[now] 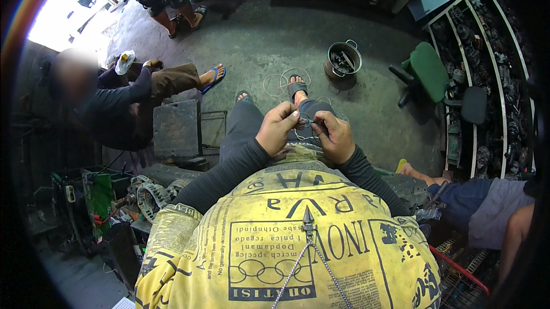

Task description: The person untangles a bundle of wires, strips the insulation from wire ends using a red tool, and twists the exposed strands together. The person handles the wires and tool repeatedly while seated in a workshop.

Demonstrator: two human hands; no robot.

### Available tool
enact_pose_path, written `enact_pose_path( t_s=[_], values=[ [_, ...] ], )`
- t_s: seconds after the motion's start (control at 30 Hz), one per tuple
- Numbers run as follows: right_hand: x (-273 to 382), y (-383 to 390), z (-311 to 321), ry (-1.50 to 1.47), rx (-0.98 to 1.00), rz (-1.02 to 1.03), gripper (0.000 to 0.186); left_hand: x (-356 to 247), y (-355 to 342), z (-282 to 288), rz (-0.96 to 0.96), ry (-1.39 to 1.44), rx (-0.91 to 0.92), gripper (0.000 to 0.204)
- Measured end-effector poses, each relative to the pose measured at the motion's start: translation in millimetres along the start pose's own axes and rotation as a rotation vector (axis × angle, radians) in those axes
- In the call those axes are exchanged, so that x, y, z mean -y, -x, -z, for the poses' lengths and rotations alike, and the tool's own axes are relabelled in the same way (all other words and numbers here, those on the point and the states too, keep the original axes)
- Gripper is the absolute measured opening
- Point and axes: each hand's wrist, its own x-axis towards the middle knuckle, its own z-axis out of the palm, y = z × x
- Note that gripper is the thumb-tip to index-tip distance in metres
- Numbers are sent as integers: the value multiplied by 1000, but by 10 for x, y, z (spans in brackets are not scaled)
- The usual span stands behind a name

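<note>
A thin, pale cord (306,120) is strung in small loops between the two hands, above the person's lap and just in front of the yellow printed shirt (269,194). The left hand (276,128) pinches it between thumb and forefinger, with the other fingers curled in toward the palm. The right hand (337,137) faces it, near but apart, also gripping the cord between thumb and bent forefinger; its remaining fingers are folded. The exact crossing of the strands is too fine to tell.

Beyond the hands, wide loops of thin line lie on the floor (240,60) around the sandal (297,87) on the right foot. Farther right stands a two-handled pot (345,58) with dark pieces inside, then a green chair (427,71) and shelves (487,68) packed with metal parts. To the left, a seated person (123,100) holds a white plastic bag (125,63).
</note>
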Motion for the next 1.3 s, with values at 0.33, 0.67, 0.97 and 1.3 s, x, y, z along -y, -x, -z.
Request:
enact_pose_path(
  t_s=[0.33,0.67,0.97,1.3],
  values=[
    [-87,4,140,16,84,158,23,-148,-69,106,336,198,-11,19],
    [-2,34,-49,4,140,79,17,-53,-46,-75,301,102,-347,19],
    [99,6,-100,10,71,11,22,54,-63,-129,30,20,-340,14],
    [76,-44,18,180,124,-61,13,-61,-142,144,-41,-464,-135,9]
  ],
)
